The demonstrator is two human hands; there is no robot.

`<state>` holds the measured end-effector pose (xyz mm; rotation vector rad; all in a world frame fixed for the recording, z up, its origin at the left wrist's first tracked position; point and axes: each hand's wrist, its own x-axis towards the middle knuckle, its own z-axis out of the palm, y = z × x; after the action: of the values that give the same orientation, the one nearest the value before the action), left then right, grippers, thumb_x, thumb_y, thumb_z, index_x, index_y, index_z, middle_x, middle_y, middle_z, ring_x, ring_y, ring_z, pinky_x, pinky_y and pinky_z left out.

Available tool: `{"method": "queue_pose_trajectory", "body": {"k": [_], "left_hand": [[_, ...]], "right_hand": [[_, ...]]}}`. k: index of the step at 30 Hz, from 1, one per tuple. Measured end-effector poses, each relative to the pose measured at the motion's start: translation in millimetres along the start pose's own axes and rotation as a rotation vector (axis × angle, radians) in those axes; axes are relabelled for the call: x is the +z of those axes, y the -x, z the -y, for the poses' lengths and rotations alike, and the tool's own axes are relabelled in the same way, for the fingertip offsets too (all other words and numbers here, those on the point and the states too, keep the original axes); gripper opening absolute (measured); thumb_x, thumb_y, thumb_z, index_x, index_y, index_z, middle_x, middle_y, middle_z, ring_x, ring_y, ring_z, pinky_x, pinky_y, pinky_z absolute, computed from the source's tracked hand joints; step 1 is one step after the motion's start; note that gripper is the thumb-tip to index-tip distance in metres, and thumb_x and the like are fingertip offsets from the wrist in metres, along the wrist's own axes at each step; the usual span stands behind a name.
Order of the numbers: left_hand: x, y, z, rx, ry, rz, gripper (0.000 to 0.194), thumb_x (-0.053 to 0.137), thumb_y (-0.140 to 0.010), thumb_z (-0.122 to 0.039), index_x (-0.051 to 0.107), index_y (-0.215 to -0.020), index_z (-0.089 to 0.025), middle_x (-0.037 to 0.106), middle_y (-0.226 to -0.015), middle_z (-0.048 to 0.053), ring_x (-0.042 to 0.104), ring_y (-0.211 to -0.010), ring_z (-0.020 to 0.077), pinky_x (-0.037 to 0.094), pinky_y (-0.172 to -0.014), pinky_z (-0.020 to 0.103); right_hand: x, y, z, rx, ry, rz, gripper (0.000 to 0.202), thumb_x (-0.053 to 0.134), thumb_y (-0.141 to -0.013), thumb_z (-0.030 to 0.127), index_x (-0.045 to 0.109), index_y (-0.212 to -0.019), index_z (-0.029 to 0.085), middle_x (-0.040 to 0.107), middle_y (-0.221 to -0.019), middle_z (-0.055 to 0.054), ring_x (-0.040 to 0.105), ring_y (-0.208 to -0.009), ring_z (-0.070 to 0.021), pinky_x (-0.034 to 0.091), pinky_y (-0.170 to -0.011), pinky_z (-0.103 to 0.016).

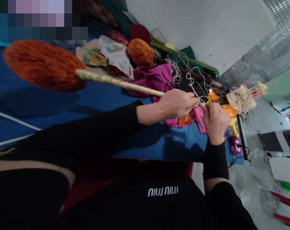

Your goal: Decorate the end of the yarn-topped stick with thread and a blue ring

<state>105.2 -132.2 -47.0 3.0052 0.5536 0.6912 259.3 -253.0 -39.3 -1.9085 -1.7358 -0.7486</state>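
1. Left hand (pixel 177 103) – fingers closed around the end of a long stick wrapped in pale patterned paper (pixel 118 83), which carries a fuzzy orange oval head (pixel 43 64) off to the left.
2. Right hand (pixel 215 119) – fingertips pinched on a thin pale thread (pixel 199 95) right at the stick's end, touching the left fingertips.
3. Both hover over the blue cloth-covered table (pixel 159 143), magenta fabric (pixel 154 78) just beneath.
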Motion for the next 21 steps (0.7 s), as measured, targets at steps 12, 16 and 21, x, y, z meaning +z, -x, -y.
{"method": "queue_pose_trajectory", "body": {"k": [12, 16, 21], "left_hand": [[5.4, 2.7, 5.2, 0.014, -0.067, -0.236, 0.034, 0.04, -0.105, -0.026, 0.073, -0.101, -0.016, 0.068, -0.08, 0.006, 0.062, -0.064, 0.0188, 0.019, -0.048, 0.032], [6.4, 4.3, 3.1, 0.049, -0.131, -0.28, 0.032, 0.041, -0.104, -0.022, 0.071, -0.1, -0.015, 0.068, -0.08, 0.006, 0.063, -0.067, 0.0184, 0.02, -0.05, 0.033], [3.2, 5.2, 3.8, 0.027, -0.094, -0.329, 0.034, 0.041, -0.105, -0.025, 0.072, -0.097, -0.016, 0.07, -0.08, 0.006, 0.062, -0.063, 0.0179, 0.021, -0.05, 0.033]], "right_hand": [[18.9, 11.9, 20.5, -0.012, -0.117, -0.217, 0.03, 0.043, -0.107, 0.029, 0.067, -0.096, 0.018, 0.071, -0.074, -0.004, 0.063, -0.067, -0.0147, 0.041, -0.063, -0.027], [17.6, 11.4, 22.2, 0.055, -0.267, -0.244, 0.032, 0.043, -0.108, 0.035, 0.066, -0.092, 0.02, 0.072, -0.078, -0.004, 0.063, -0.069, -0.014, 0.045, -0.066, -0.026], [21.5, 12.1, 23.9, 0.078, -0.351, -0.261, 0.032, 0.045, -0.108, 0.034, 0.064, -0.086, 0.02, 0.065, -0.072, -0.001, 0.057, -0.064, -0.012, 0.044, -0.064, -0.026]]}}
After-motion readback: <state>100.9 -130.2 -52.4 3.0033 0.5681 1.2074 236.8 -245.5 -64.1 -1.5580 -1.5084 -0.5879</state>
